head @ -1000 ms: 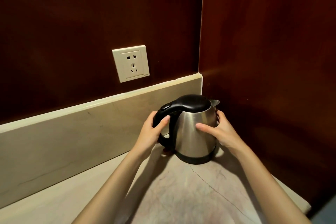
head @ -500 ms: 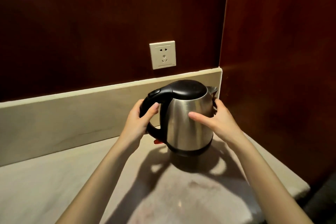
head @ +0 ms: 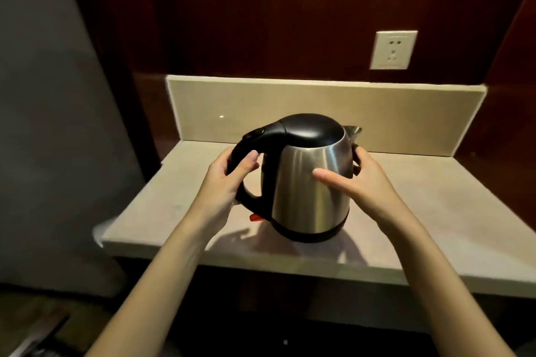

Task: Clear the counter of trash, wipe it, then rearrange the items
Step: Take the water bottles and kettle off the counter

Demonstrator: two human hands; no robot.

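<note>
A stainless-steel electric kettle (head: 304, 191) with a black lid and handle is upright over the middle-left of the beige stone counter (head: 441, 211). My left hand (head: 229, 182) grips its black handle. My right hand (head: 368, 182) holds the steel body, thumb across the front and fingers curled round the far side under the spout. A small red switch (head: 255, 217) shows at the kettle's base. I cannot tell whether the base touches the counter.
A beige backsplash (head: 261, 107) runs along the back below dark wood panelling. A white wall socket (head: 393, 50) sits at the upper right. The counter's left end meets a grey wall (head: 43, 124); its front edge drops to a dark floor.
Both hands have carried the kettle out of the right back corner toward the counter's left-middle. The view swung left, so the socket now lies to the kettle's right.
</note>
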